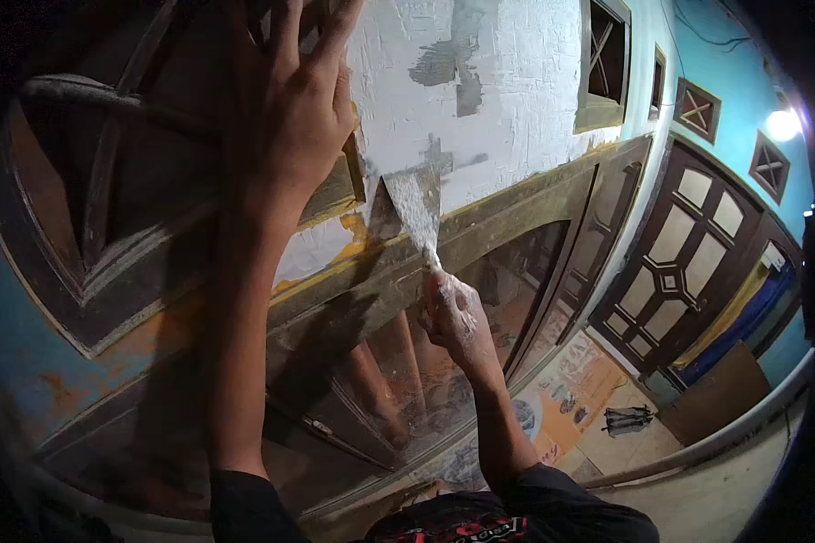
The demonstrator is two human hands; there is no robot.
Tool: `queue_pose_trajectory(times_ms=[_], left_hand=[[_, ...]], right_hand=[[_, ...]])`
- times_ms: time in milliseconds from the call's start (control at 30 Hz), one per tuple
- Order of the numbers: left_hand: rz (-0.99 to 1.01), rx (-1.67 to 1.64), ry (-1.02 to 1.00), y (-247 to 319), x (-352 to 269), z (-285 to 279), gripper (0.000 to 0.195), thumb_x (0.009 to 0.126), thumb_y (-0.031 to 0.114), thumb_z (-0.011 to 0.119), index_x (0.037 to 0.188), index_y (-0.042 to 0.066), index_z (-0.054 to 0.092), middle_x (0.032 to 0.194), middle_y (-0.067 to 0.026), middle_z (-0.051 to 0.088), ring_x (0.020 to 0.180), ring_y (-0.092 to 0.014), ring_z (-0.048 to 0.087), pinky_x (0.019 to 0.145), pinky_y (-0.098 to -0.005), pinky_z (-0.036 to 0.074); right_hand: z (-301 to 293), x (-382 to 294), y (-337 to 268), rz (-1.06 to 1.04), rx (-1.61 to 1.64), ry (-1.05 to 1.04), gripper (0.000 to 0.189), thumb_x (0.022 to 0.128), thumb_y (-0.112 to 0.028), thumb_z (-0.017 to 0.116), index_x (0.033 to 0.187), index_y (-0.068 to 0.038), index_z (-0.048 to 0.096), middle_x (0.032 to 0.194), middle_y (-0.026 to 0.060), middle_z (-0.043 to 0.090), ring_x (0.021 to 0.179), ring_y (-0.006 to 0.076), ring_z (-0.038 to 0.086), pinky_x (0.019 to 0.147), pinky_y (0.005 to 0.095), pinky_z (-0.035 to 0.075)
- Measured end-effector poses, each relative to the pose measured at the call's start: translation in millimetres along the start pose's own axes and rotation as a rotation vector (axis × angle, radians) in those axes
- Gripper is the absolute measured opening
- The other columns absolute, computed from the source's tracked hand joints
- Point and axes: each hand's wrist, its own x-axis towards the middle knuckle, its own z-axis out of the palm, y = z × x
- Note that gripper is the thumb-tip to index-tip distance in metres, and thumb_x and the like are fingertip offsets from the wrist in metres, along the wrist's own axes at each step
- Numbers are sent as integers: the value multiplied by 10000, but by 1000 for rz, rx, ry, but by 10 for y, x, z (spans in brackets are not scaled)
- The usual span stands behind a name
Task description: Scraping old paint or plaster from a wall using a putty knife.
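Note:
My right hand (pixel 456 313), smeared with white paste, grips the handle of a putty knife (pixel 414 209). The knife's broad blade carries white filler and lies against the lower part of a white, roughly coated wall (pixel 516 81). Grey patches show through the coat just above the blade and higher up. My left hand (pixel 299 115) is raised at the upper left with its fingers spread, beside the edge of the white wall and in front of a dark wooden vent frame. Its fingertips run out of the picture, and nothing is seen in it.
Below the white wall runs a wooden beam (pixel 516 197) over glass window panes. A dark vent frame (pixel 95 298) stands at left. On the right are a panelled wooden door (pixel 665 271), a lit bulb (pixel 783 125), a leaning brown board (pixel 716 397) and a printed sheet (pixel 570 394) on the tiled floor.

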Motion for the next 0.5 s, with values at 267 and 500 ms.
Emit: queue_pose_trajectory(times_ms=[267,500], left_hand=[[36,-28,25,-13,-24,43,531,858,1,486,1383,76,455,1520,-214,213,1369,-422,271,1100,-487,297],[106,62,108,-111,-93,85,519,863,16,494,1378,75,457,1513,-222,218,1367,-446,251,1101,-480,296]], right_hand=[[-47,170,-214,-47,-1,14,451,1000,-421,422,759,-45,489,582,-30,403,497,55,365,452,245,295],[-25,47,-4,-2,-64,50,431,1000,-400,429,765,-43,483,606,-28,401,523,56,351,464,247,293]])
